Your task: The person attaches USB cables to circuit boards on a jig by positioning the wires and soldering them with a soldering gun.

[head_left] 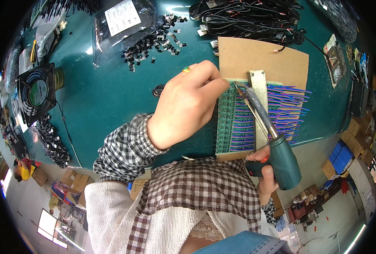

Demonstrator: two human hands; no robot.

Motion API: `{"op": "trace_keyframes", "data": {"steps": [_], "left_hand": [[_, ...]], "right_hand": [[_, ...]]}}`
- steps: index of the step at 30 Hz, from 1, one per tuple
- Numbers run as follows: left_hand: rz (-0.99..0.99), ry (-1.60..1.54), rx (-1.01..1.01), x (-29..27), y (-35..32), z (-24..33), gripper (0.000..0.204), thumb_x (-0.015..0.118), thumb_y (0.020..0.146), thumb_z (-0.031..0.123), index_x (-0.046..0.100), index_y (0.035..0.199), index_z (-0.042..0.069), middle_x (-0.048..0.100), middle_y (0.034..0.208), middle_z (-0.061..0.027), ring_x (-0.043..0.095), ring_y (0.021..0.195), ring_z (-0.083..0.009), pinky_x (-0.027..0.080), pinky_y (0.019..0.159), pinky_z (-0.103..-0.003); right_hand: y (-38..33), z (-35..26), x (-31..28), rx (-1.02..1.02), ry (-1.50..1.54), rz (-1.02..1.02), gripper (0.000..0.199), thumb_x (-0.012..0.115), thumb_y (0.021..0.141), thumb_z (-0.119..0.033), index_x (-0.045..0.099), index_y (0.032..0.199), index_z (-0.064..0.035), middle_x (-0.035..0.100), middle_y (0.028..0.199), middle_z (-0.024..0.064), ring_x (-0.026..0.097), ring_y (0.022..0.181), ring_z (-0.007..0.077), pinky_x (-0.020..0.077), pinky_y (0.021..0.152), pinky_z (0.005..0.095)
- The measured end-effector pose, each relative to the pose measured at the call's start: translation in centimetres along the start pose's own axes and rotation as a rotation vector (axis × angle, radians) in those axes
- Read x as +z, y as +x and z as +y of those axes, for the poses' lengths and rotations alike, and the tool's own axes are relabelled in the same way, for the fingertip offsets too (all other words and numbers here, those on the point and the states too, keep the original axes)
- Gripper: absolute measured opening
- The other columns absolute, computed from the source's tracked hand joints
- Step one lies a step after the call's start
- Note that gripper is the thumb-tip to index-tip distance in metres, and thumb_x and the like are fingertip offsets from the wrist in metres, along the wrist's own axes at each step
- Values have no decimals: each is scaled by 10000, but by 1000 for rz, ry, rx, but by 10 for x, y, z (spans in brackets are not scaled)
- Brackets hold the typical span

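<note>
My right hand (267, 180) grips a pistol-shaped soldering iron (286, 163) with a dark green handle. Its metal barrel slants up and left, and the tip is at the upper edge of a green circuit board panel (225, 131). My left hand (188, 106) is closed in a pinch beside that tip, over the panel's upper left corner; whatever lies between the fingertips is hidden. Rows of blue and purple wires (283, 111) run right from the panel. A flat metal bar (259, 91) lies across them. Panel and wires rest on a brown cardboard sheet (264, 55).
Loose small black components (147, 51) spill beside a labelled plastic bag (122, 25). Bundles of black cables (247, 21) lie behind the cardboard. At the left stand a fan (37, 93) and a pile of small dark parts (52, 144). The green table's (103, 89) near edge borders my apron.
</note>
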State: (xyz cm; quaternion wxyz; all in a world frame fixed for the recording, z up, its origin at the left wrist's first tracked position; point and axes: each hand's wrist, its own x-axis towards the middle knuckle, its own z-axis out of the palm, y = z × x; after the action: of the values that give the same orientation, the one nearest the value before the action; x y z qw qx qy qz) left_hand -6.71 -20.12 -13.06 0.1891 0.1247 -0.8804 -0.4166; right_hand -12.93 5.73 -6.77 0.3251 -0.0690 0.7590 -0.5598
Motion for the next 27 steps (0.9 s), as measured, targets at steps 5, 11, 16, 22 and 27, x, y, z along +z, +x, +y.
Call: {"op": "trace_keyframes", "data": {"steps": [5, 11, 16, 22, 27], "left_hand": [[-2, -5, -2, 0, 0, -1, 224, 686, 737, -51, 676, 944, 34, 562, 907, -80, 609, 789, -286, 513, 688, -384], [-4, -6, -9, 0, 0, 0, 229, 692, 735, -50, 679, 947, 35, 564, 902, -78, 610, 788, -282, 513, 687, -384], [-2, 0, -8, 0, 0, 0, 227, 694, 737, -48, 680, 948, 36, 563, 901, -78, 610, 788, -280, 514, 686, -382], [3, 3, -2, 0, 1, 0, 219, 693, 735, -49, 673, 936, 36, 560, 901, -81, 610, 789, -282, 515, 686, -379], [-3, 0, 2, 0, 1, 1, 228, 688, 728, -53, 668, 938, 32, 558, 904, -84, 610, 797, -287, 516, 692, -381]], "right_hand": [[1, 0, 0, -6, -4, -18, 571, 722, 899, -487, 592, 1023, 55, 649, 867, 162, 675, 801, 260, 581, 749, 392], [2, 2, -3, -13, -19, -37, 576, 719, 900, -486, 590, 1033, 59, 651, 867, 167, 681, 798, 266, 579, 743, 395], [2, 1, -2, 3, -10, -34, 578, 721, 899, -482, 589, 1045, 61, 651, 867, 166, 683, 803, 267, 583, 744, 400], [0, 1, 1, -8, -8, -6, 562, 717, 907, -464, 591, 1051, 64, 639, 869, 157, 675, 790, 261, 589, 751, 403], [2, 1, 2, -31, 8, -13, 561, 710, 911, -478, 591, 1002, 62, 626, 852, 158, 657, 757, 252, 601, 713, 402]]}}
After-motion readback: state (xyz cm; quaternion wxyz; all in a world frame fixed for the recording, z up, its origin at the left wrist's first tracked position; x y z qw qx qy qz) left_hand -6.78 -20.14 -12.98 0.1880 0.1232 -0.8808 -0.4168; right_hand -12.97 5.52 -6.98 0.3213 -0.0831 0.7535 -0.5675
